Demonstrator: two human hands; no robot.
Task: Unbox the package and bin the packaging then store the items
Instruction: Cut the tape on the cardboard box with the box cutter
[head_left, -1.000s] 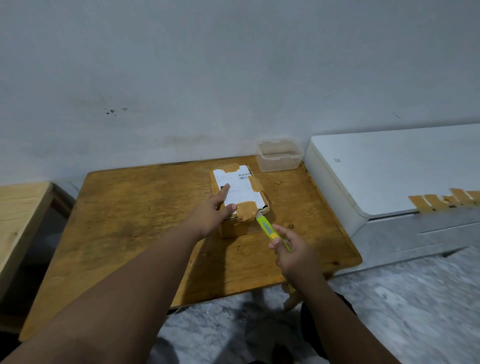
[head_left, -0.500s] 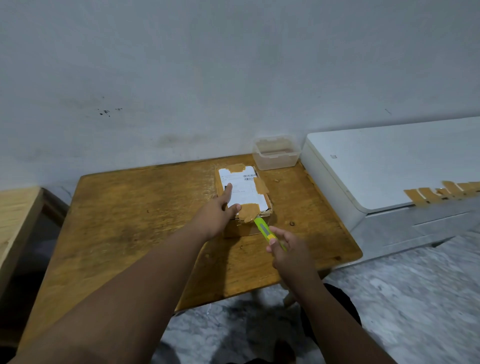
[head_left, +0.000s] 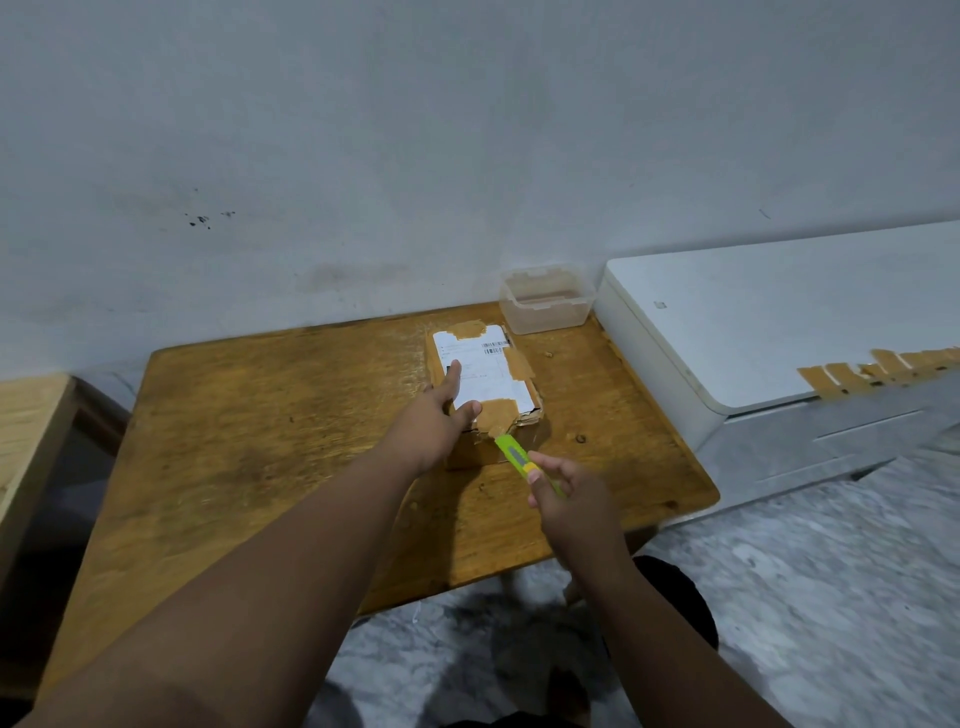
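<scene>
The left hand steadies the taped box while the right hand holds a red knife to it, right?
Not red: the head view shows a green-and-yellow utility knife. The left hand does rest on the taped cardboard box; the right hand grips the knife.

Two bare forearms, uncovered along their whole visible length, end in the left hand (head_left: 431, 426) and right hand (head_left: 571, 499); black clothing (head_left: 680, 597) covers the legs below.
</scene>
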